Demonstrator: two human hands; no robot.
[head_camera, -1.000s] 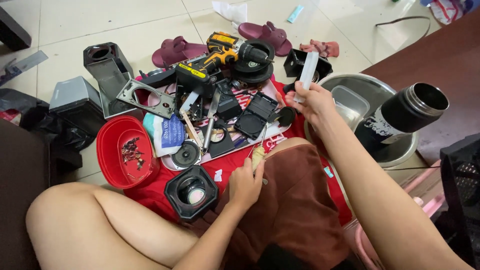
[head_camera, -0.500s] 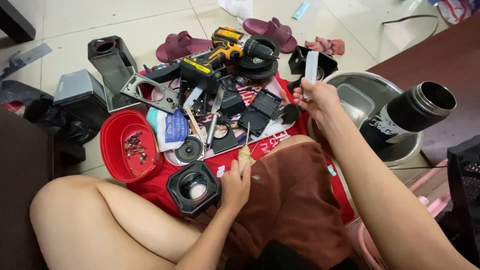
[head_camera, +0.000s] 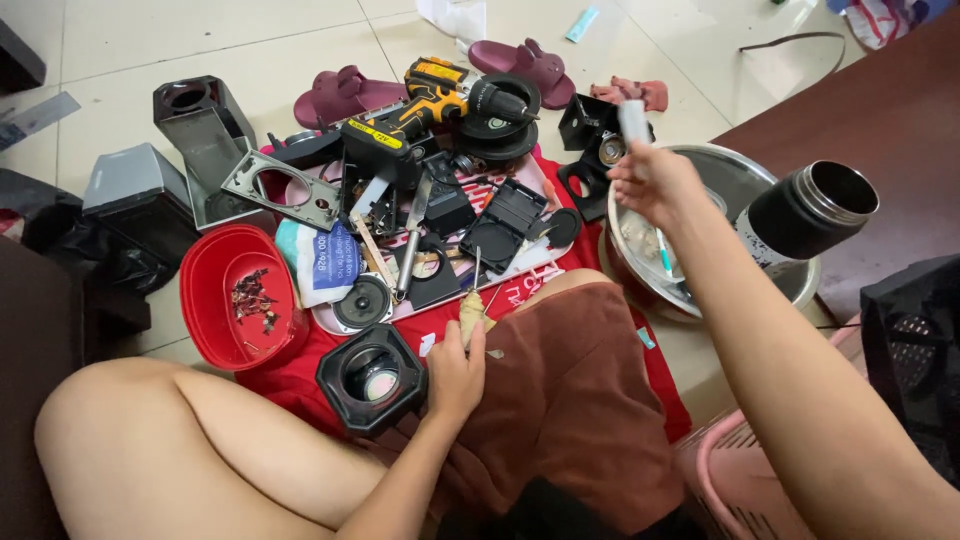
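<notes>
Head view: left hand (head_camera: 452, 372) has slid down onto the lap beside the black speaker housing (head_camera: 372, 378), fingers wrapped round a pale-handled screwdriver (head_camera: 471, 312). Right hand (head_camera: 655, 182) has lifted over the steel bowl (head_camera: 630, 262), pinching a small white tube (head_camera: 633, 120), so picking work goes on.

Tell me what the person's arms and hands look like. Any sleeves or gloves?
No sleeves or gloves. The left hand and the right hand are bare, and both forearms are uncovered as far as the picture shows. I can see no watch, bracelet or ring. The only clothing in view is brown cloth shorts over the lap.
</notes>
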